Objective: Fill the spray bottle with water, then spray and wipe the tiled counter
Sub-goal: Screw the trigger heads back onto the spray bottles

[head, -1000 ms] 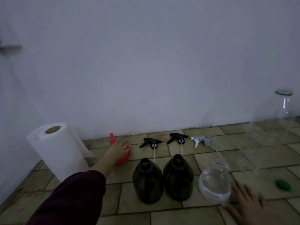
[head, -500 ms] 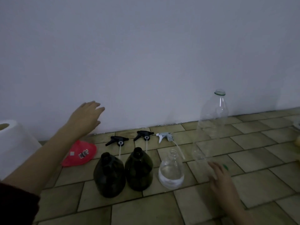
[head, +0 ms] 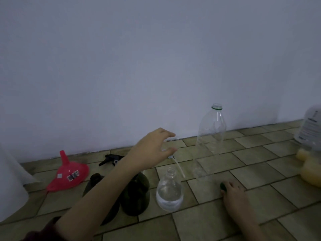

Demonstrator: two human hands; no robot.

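A small clear spray bottle [head: 169, 190] stands uncapped on the tiled counter [head: 260, 192], about a third full of water. Its white spray head [head: 169, 156] lies behind it, and the dip tube [head: 179, 167] points toward me. My left hand [head: 152, 148] hovers over that head with thumb and fingers spread apart; I cannot see it gripping anything. My right hand [head: 234, 195] rests on the tiles, its fingertips touching a green cap [head: 223, 187]. A tall empty clear plastic bottle [head: 211, 136] stands uncapped behind.
Two dark bottles [head: 137, 193] stand left of the clear one, partly hidden by my forearm. Behind them lies a black spray head [head: 110, 159]. A red funnel [head: 67, 174] lies mouth-down at left, beside a paper towel roll [head: 10, 185]. Yellow sponges [head: 311, 167] and a labelled bottle [head: 311, 129] sit far right.
My left hand has swung right, from above the funnel to over the white spray head. My right hand has slid to the green cap. The view has shifted right.
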